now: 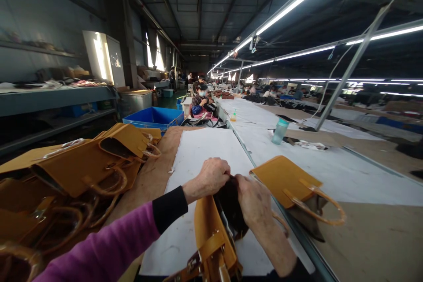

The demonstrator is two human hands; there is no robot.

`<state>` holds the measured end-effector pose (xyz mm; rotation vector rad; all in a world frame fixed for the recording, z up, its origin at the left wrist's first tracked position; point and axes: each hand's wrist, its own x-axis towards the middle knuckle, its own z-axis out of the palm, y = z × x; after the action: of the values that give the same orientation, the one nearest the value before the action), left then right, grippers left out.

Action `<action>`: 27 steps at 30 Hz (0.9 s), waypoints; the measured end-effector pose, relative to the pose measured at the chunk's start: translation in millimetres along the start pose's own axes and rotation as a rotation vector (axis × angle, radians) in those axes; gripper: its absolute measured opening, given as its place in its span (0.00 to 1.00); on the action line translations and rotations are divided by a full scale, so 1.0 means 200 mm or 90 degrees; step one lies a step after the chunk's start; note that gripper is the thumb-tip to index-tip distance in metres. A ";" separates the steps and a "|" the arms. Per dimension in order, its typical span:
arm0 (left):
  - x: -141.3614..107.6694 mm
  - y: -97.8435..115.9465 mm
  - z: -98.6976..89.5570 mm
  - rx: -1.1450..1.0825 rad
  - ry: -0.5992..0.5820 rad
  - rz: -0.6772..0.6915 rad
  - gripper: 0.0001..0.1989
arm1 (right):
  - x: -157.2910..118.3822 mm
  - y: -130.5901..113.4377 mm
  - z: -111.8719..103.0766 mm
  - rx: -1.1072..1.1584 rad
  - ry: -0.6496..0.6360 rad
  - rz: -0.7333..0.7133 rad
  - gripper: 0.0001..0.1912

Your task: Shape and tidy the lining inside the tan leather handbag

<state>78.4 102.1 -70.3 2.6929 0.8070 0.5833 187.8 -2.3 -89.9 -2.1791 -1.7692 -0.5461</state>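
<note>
Bag (206,224) over white paper (198,145), nearer than both hands, long axis running near to far. Left hand (211,177) and right hand (254,198) closed, fingers pinching its dark far edge, close together. Second bag (280,176) right; blue bin (152,119) beyond.

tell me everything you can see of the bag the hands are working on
The bag is mustard yellow outside, apparently smooth leather or similar, and dark inside. It sits open on the white sheet. A strap with shiny metal fittings crosses its near end, partly cut off by the picture's bottom edge. The left hand and right hand pinch its dark far edge; the right partly hides it.
</note>
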 end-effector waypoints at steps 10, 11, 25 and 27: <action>-0.13 -0.12 -0.17 -0.086 -0.143 -0.003 0.32 | -0.08 0.18 -0.03 0.006 -0.020 -0.025 0.14; -0.14 -0.14 -0.18 -0.124 -0.183 0.017 0.31 | -0.10 0.19 -0.04 0.003 -0.010 -0.037 0.14; -0.03 -0.04 -0.14 -0.026 -0.163 0.085 0.11 | -0.16 0.22 0.02 -0.047 0.037 -0.040 0.15; -0.02 -0.04 -0.13 -0.036 -0.161 0.072 0.10 | -0.16 0.21 0.01 -0.069 0.035 -0.029 0.13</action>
<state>60.6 109.3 -51.9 2.7003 0.5673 0.2756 222.5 -37.4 -105.4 -2.1763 -1.8040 -0.7225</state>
